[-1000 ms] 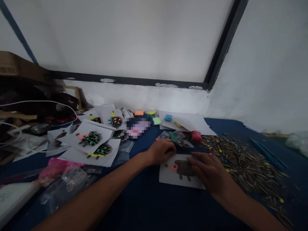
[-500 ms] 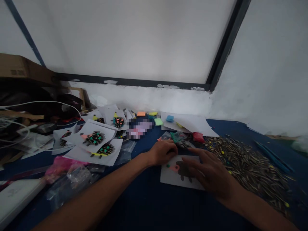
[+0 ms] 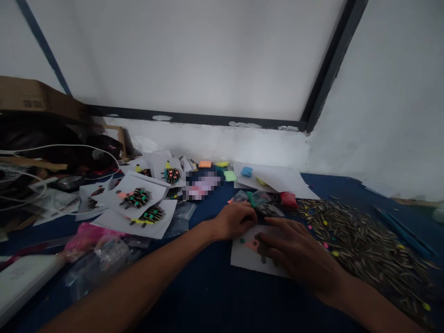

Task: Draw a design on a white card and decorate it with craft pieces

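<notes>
A white paper (image 3: pixel 249 263) with a hedgehog figure lies on the blue table in front of me. The figure has a pink clay face (image 3: pixel 250 245), a green dot of a nose (image 3: pixel 242 240) and a dark grey body, now mostly covered. My left hand (image 3: pixel 236 219) rests at the paper's upper left edge with its fingers curled; what they hold, if anything, is hidden. My right hand (image 3: pixel 294 245) reaches over the body with fingers stretched out, the tips close to the grey area. Striped sunflower seeds (image 3: pixel 367 245) are heaped to its right.
Finished-looking seed hedgehogs on paper (image 3: pixel 137 198) lie at the left. Behind my hands are plastic bags (image 3: pixel 258 199), a red clay packet (image 3: pixel 288 200) and blue clay (image 3: pixel 246 171). Blue tweezers (image 3: pixel 405 231) lie beyond the seeds. A white box (image 3: pixel 29 282) sits front left.
My right hand has shifted slightly left over the paper, covering more of the grey body. My left hand stays at the paper's upper edge. The camera view has turned a little.
</notes>
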A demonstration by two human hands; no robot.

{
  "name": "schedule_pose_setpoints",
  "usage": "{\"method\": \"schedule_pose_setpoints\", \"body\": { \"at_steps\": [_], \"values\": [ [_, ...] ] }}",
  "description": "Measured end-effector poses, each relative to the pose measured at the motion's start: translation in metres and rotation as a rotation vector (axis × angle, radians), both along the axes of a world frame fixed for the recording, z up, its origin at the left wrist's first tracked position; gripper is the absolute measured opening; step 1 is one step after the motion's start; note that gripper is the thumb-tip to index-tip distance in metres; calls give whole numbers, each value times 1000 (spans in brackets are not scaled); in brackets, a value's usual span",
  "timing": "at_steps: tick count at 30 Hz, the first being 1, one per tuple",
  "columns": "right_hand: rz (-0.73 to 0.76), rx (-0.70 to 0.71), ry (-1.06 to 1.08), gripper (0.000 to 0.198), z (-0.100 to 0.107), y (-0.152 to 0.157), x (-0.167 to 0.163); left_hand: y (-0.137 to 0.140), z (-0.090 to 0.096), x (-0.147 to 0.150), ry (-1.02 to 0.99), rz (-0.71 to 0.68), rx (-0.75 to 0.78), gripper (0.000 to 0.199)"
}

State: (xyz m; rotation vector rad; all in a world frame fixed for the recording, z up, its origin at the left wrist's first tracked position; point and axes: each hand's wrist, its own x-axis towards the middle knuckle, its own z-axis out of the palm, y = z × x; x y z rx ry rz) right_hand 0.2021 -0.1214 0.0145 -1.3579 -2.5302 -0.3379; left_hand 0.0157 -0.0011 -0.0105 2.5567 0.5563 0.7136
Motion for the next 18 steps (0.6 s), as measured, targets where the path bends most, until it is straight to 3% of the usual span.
{"method": "schedule_pose_setpoints", "body": {
  "at_steps": [10,18],
  "values": [
    [37,-3,-36,30,3,-3,4,-2,5,-2,1,-11,12,10],
    [46,4,-77,32,10,-9,6,3,-3,-2,-32,-42,30,11]
  ]
}}
